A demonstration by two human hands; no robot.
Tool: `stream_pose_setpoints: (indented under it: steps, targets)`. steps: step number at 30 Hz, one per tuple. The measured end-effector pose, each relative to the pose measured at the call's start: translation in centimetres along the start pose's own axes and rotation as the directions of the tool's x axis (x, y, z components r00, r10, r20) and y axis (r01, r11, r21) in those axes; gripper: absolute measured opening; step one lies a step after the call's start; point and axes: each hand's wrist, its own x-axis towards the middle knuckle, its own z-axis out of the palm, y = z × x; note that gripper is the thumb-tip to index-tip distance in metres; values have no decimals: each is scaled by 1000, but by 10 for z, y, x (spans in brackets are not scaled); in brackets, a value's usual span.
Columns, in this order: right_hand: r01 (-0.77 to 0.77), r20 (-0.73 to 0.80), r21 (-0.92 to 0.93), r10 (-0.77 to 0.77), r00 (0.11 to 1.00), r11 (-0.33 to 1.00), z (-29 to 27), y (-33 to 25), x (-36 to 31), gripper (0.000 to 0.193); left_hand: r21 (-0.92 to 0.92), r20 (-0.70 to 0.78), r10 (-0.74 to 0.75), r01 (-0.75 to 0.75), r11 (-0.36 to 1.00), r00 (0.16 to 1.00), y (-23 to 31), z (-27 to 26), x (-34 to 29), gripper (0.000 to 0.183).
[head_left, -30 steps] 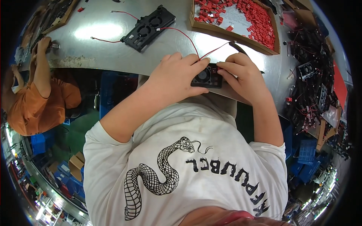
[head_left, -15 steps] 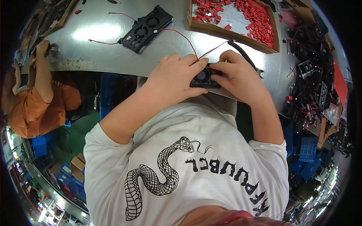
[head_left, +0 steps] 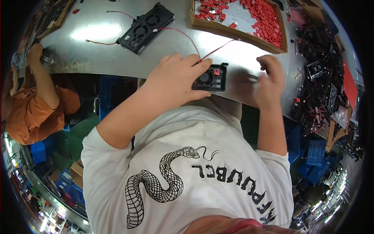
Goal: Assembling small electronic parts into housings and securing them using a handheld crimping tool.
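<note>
On the near edge of the metal bench [head_left: 97,50], directly in front of the person, sits a small black fan module [head_left: 210,79] with a red connector [head_left: 216,72] seated at its top and a red wire [head_left: 187,39] arcing away from it across the table. The left hand [head_left: 171,80] lies over the module's left side, fingers [head_left: 194,62] spread and curled down onto the housing, pinning it in place rather than gripping it all round. The right hand [head_left: 269,80] is off the module, hovering to its right above the bench with the fingers loosely curled; it is motion-blurred, so I cannot tell whether it pinches anything small between the fingertips. Judging by how things lie, the connector already appears plugged into this unit, so that part of the work looks done, while the module is not yet set aside. Farther back lies a larger black double-fan frame [head_left: 146,26] with its own red lead, apart from both hands, seemingly either finished or waiting. A cardboard tray of red parts [head_left: 253,15] stands at the far right, still well stocked, and a heap of black wired modules [head_left: 319,78] fills the right edge of the bench, which suggests plenty of units remain. At the left, another person in an orange shirt [head_left: 23,113] works at the same bench, a hand [head_left: 35,50] up on its edge.
</note>
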Motion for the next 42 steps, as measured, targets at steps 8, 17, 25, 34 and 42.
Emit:
stream_pose_setpoints:
  steps: [8,17,25,34,42]
  targets:
    - [-5,148,925,-348,926,379,-1,-48,48,53,-48,77,23,-19,999,997,7,2,17,64]
    - [-135,296,891,-331,896,433,5,-56,63,28,-44,53,53,-51,998,997,3,2,20,63]
    - [-250,375,888,-293,879,387,2,-58,68,36,-41,13,63,-62,997,998,3,3,18,63]
    - [-125,260,940,-425,867,318,-5,-61,72,40,-53,78,36,-32,998,996,8,0,19,64]
    - [-64,188,972,-582,792,227,-5,-59,77,35,-18,41,47,-46,999,998,14,1,13,63]
